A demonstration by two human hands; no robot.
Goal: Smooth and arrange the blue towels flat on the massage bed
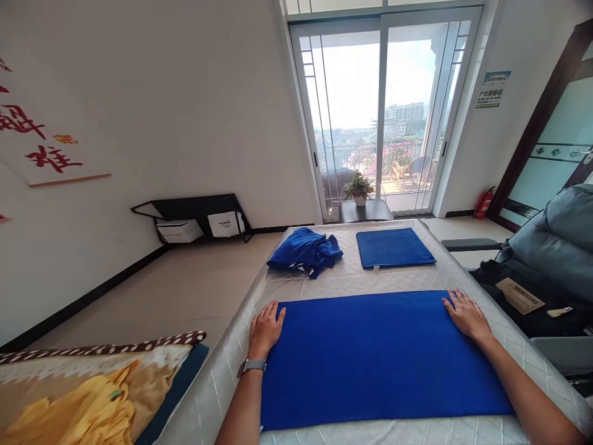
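Blue cloth [380, 358]: lies flat as a broad rectangle between the left hand [266, 327] and the right hand [467, 314], extending toward the wearer from both.
Left hand: open, palm down, at the cloth's far left corner, fingers extended and thumb on the fabric; a wristwatch [254, 365] sits just behind it.
Right hand: open, palm down, fingers slightly spread over the far right corner.
Mattress [231, 371]: pale and quilted, it spreads beneath the cloth, beyond and beside both hands.
Crumpled blue bundle [303, 250]: heaped on the mattress, beyond the left hand and slightly to its right.
Folded blue piece [393, 247]: a neat rectangle beyond the right hand and to its left, white tag at its near edge.
Potted plant [360, 188]: stands on a dark chair [365, 211] well beyond both hands, before sliding glass doors [382, 117].
Armchair [546, 222]: blue-grey, to the right of the right hand.
Yellow fabric [88, 408]: rumpled, well to the left of the left hand.
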